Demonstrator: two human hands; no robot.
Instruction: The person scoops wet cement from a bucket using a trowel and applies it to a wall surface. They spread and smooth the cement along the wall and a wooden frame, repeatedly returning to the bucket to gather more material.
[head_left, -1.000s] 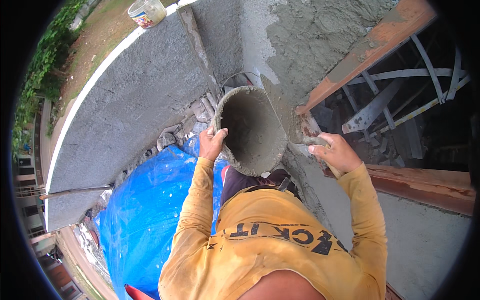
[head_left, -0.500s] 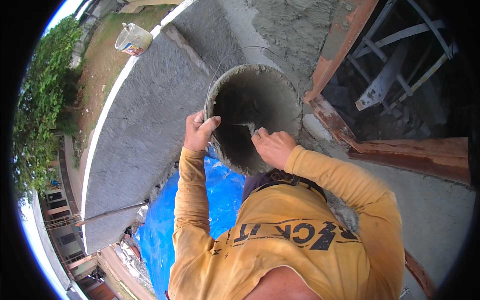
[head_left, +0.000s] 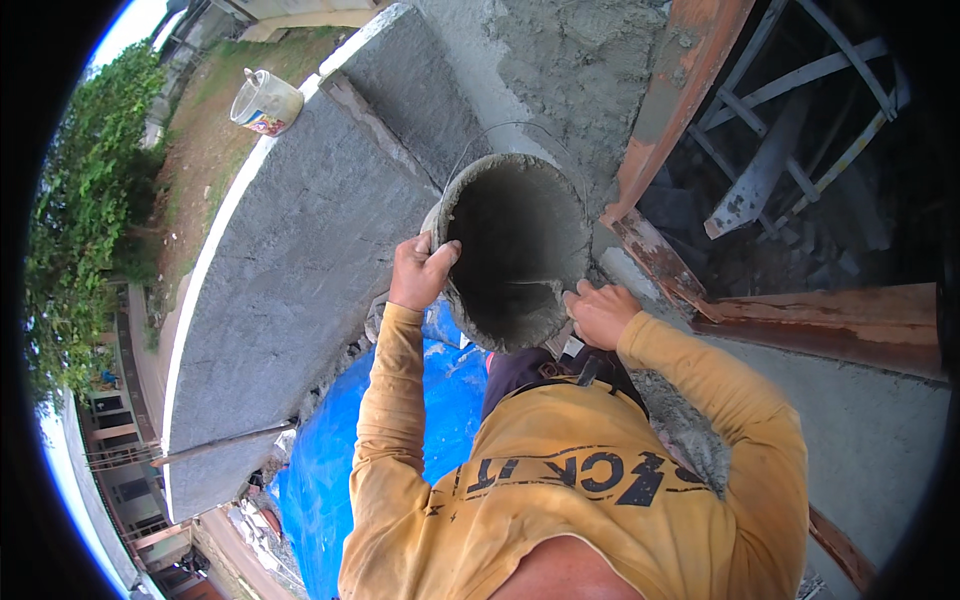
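Note:
A mortar-caked bucket (head_left: 578,215) is tilted with its mouth facing up toward me, its wire handle arching past the far rim. My left hand (head_left: 422,272) is closed on the bucket's left rim, thumb over the edge. At the near right rim, my right hand (head_left: 602,312) is closed round a trowel. Only a thin edge of the trowel's blade (head_left: 535,285) shows inside the bucket, with grey mortar near its hand end; the grip is mostly hidden by my fingers. Wet mortar coats the bucket's inner wall, and its bottom is dark.
A low grey plastered wall (head_left: 290,260) curves along the left, with a white pail (head_left: 267,103) on top. Blue sheeting (head_left: 350,440) lies below my left arm. Reddish frame pieces (head_left: 830,325) and pale metal bars (head_left: 760,180) stand at right.
The bucket has shifted slightly right and nearer, its mouth turned a little. My right hand has moved right and down from the mouth to its near right rim, bringing the trowel along.

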